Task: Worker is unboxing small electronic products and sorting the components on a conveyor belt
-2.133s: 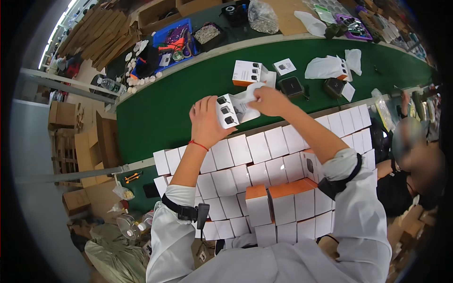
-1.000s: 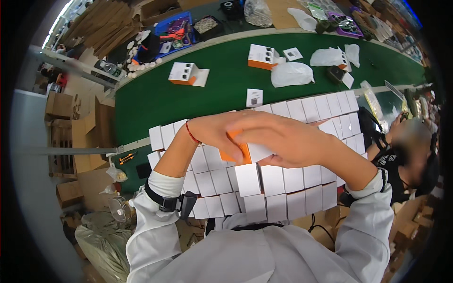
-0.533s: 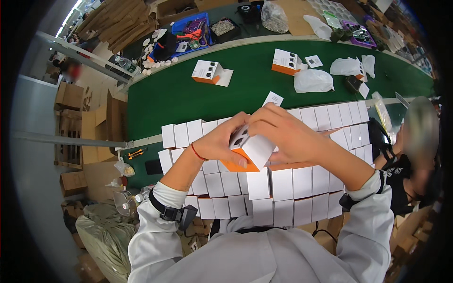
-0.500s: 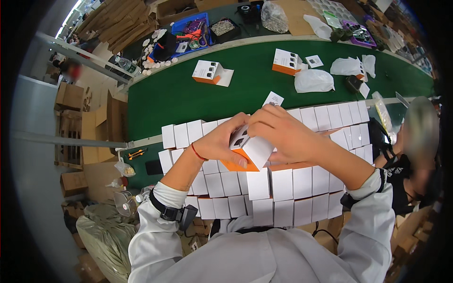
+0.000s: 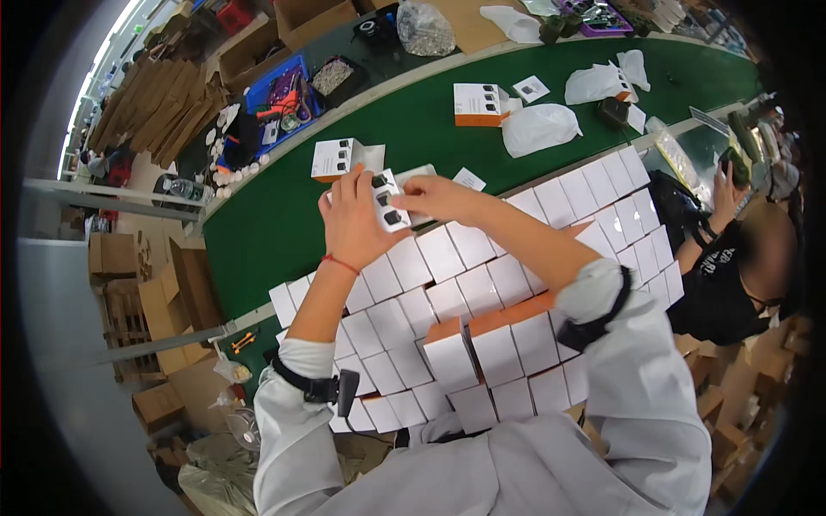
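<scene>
A small white carton with dark product pictures on one face is between my hands over the far edge of the carton stack. My left hand is wrapped round its left side, the thumb along the near end. At the right side my right hand has its fingers bent against the carton and a pale flap; what the fingertips hold, if anything, is hidden. Just beyond my left hand stands a white-and-orange carton with its flap open. A printed card lies right of my hands.
Rows of white cartons stand close in front of me. On the green belt are another carton, white bags and a black device. A blue tray of tools sits beyond. At right, another person.
Both hands have moved away from me and left with the carton, from above the stack to its far edge. The carton has turned, so its printed face shows. The whole view has shifted.
</scene>
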A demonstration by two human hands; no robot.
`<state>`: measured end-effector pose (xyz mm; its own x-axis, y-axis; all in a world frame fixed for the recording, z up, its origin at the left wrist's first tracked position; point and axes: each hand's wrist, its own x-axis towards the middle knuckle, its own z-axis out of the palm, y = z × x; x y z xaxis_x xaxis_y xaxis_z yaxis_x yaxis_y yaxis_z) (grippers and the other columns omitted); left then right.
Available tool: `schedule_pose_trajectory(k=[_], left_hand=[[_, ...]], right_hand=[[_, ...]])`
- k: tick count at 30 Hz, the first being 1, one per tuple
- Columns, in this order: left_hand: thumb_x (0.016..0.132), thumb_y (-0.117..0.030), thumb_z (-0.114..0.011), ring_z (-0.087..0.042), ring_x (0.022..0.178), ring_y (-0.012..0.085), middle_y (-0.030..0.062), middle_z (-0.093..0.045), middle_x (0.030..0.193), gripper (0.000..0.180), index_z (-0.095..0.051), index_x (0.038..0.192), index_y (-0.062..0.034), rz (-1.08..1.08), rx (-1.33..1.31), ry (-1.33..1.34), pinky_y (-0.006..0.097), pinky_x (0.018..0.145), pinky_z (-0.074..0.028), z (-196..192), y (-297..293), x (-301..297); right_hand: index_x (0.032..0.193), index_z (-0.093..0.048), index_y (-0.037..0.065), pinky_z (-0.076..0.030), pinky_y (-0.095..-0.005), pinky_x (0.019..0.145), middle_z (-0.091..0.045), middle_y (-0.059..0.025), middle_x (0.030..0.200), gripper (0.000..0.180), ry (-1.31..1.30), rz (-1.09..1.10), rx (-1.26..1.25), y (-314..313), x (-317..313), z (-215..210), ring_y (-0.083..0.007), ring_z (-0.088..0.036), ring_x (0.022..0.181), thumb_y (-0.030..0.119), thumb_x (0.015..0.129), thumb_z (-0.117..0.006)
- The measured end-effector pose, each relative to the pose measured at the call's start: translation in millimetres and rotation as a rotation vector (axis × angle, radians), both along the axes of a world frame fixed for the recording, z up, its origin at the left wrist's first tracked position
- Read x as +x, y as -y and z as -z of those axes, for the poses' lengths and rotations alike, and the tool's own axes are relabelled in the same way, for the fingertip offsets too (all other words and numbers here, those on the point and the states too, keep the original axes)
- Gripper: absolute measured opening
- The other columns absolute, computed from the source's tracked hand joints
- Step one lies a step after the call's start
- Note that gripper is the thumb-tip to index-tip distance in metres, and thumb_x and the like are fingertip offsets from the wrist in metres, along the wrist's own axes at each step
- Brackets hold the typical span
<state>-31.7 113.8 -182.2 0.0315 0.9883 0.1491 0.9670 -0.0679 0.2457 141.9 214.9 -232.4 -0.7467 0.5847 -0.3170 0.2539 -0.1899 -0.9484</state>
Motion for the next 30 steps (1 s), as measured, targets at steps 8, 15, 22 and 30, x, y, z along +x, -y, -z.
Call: schedule_pose_trajectory(k=[8, 15, 22, 30], left_hand=[[0.058, -0.055, -0.098, -0.053, 0.134, 0.0351, 0.0166, -0.052, 0.143, 0.11, -0.05, 0.143, -0.0035, -0.223, -0.229, 0.151, 0.058, 0.106, -0.043, 63, -64, -22], [0.056, -0.054, -0.1, -0.053, 0.131, 0.0319, 0.0115, -0.055, 0.136, 0.109, -0.053, 0.141, -0.0072, -0.279, -0.385, -0.178, 0.053, 0.107, -0.04, 82, -67, -2], [0.054, -0.051, -0.101, -0.052, 0.129, 0.0316, 0.0108, -0.054, 0.134, 0.108, -0.053, 0.141, -0.0067, -0.289, -0.304, -0.197, 0.058, 0.112, -0.037, 64, -49, -9], [0.058, -0.05, -0.1, -0.051, 0.13, 0.0314, 0.0116, -0.053, 0.136, 0.104, -0.052, 0.14, -0.0071, -0.352, -0.261, -0.202, 0.061, 0.118, -0.033, 55, -3, -58]], right_hand=[[0.102, -0.073, 0.007, -0.058, -0.0359, 0.084, -0.071, -0.0077, 0.096, 0.027, -0.033, 0.308, -0.227, -82, -10, 73, -0.0167, -0.071, 0.087, 0.033, 0.096, -0.077], [0.111, -0.069, 0.006, -0.059, -0.0493, 0.089, -0.07, -0.0167, 0.112, 0.05, 0.857, 0.443, 0.716, -119, 41, 103, -0.0382, -0.072, 0.105, 0.048, 0.088, -0.081], [0.114, -0.07, 0.008, -0.057, -0.045, 0.086, -0.069, -0.0104, 0.113, 0.047, 1.102, 0.08, 1.09, -72, -19, 102, -0.0303, -0.071, 0.107, 0.044, 0.087, -0.08], [0.098, -0.067, 0.008, -0.059, -0.0464, 0.078, -0.07, -0.0152, 0.1, 0.013, 0.591, 0.351, 1.133, -65, -18, 33, -0.0338, -0.074, 0.09, 0.017, 0.09, -0.07]])
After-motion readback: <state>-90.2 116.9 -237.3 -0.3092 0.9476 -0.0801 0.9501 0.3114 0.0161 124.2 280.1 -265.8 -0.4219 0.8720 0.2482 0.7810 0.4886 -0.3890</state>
